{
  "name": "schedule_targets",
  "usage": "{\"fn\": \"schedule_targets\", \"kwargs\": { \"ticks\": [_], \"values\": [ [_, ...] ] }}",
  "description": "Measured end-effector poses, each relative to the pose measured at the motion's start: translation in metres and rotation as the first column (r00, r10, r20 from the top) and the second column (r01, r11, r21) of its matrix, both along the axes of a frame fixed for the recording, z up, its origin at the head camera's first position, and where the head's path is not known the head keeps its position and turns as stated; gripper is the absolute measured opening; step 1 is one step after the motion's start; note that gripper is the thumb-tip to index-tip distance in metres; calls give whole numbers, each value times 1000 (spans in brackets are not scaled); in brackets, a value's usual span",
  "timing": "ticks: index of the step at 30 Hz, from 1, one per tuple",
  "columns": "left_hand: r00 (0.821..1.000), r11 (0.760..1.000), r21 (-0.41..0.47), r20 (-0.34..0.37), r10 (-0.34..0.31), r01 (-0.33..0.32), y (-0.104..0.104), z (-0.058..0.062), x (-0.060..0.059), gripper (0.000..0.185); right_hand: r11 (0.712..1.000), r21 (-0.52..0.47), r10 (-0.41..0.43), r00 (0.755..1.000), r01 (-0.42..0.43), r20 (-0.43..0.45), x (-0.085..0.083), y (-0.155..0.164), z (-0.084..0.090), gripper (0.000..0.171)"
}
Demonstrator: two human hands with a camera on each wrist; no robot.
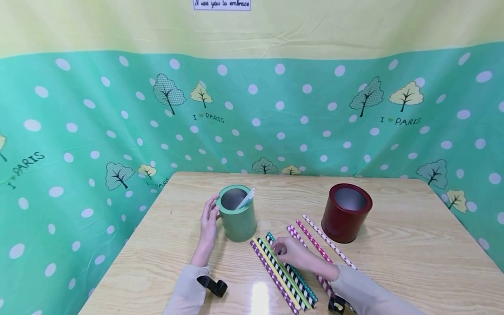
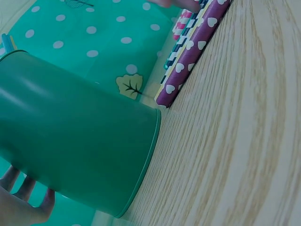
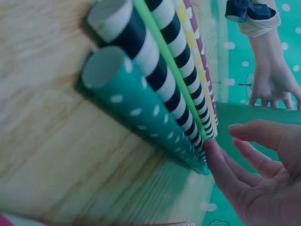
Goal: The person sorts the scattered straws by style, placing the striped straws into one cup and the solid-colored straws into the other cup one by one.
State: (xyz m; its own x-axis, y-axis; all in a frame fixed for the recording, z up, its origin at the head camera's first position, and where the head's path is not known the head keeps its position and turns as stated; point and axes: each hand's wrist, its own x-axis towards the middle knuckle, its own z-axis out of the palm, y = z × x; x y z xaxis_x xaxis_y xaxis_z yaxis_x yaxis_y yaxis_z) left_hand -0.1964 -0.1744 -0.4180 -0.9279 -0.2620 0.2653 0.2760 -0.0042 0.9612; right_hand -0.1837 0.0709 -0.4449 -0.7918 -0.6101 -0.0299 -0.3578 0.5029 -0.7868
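Note:
A green canister [image 1: 238,223] stands upright on the table with a few pale blue straws [image 1: 246,198] leaning inside it. My left hand [image 1: 210,217] rests against the canister's left side, fingertips by the rim; in the left wrist view its fingers [image 2: 47,202] touch the wall. Over a row of patterned paper straws, my right hand [image 1: 292,253] has thumb and forefinger apart. In the right wrist view a fingertip is right at the far ends of a teal dotted straw [image 3: 136,106] and a green straw [image 3: 162,44]. Beside these lie striped, yellow and purple heart-patterned [image 1: 271,273] straws.
A dark red canister [image 1: 345,218] stands at the right. Pink [image 1: 313,240], white dotted [image 1: 328,239] and purple striped [image 1: 296,234] straws lie between it and my right hand. A green dotted curtain [image 1: 252,109] hangs behind the wooden table [image 1: 413,245].

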Motion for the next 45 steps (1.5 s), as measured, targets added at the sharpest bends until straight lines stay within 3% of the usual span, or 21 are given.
{"fn": "schedule_targets", "kwargs": {
  "ticks": [7, 17, 29, 45],
  "values": [
    [1000, 1000, -7, 0, -5, 5, 0, -1, 0, 36, 999, 33, 1, 1000, -1, -1, 2, 0, 0, 29],
    [1000, 1000, -9, 0, 1, -1, -1, -2, -1, 36, 996, 75, 57, 993, -49, -105, 3, 0, -1, 31],
    [1000, 1000, -6, 9, 3, -3, -2, -4, -2, 35, 992, 112, 68, 991, -55, -115, 5, 0, -6, 29],
    [1000, 1000, 4, -3, -4, 4, -1, -5, -1, 36, 992, 113, 64, 996, -56, -64, 3, 2, -10, 27]
  ]
}}
